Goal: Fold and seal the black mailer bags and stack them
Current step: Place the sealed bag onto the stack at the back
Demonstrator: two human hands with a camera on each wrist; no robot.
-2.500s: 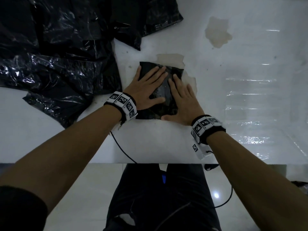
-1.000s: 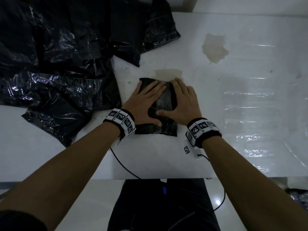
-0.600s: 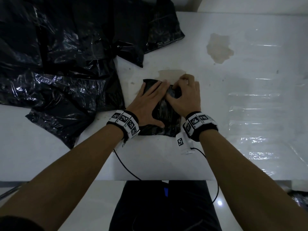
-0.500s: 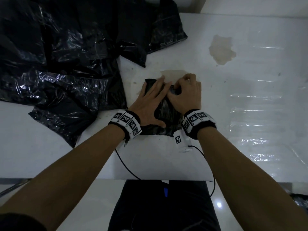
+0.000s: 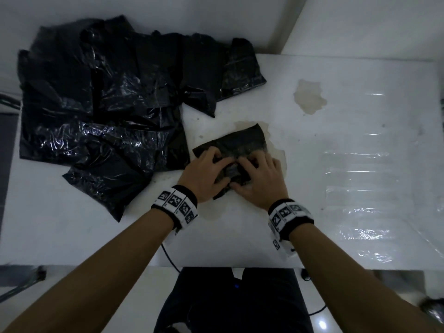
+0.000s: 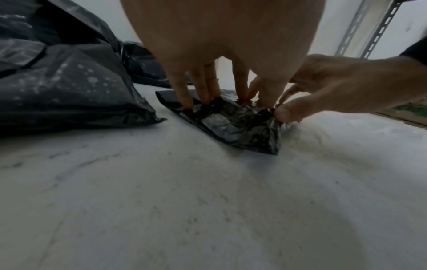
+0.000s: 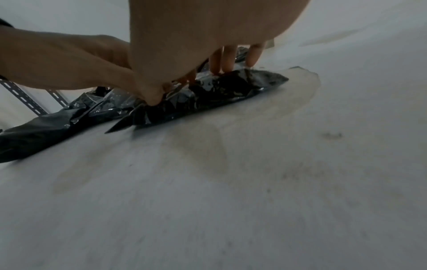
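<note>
On white bench [image 5: 360, 164], small folded shiny black plastic mailer bag [image 5: 242, 140] lies turned sideways now, just right of big heap of loose black bags [image 5: 101, 111]. Before, palms lay flat on it. Now left hand [image 5: 204, 176] and right hand [image 5: 259, 181] both curl, fingertips [image 6: 187, 104] pinching near edge. Fold looks done; sealing likely starting. No stack yet.

- All three views are dim and cool-toned, with visible noise.
- White glare streaks are seen on the right of the worktop [image 5: 355, 169], and glints on the heap of bags [image 5: 101, 116].
- Straight edges are bowed by wide-angle distortion near the borders.
- In the wrist views the near worktop is smeared and soft, and the palms at the top are blurred.
</note>
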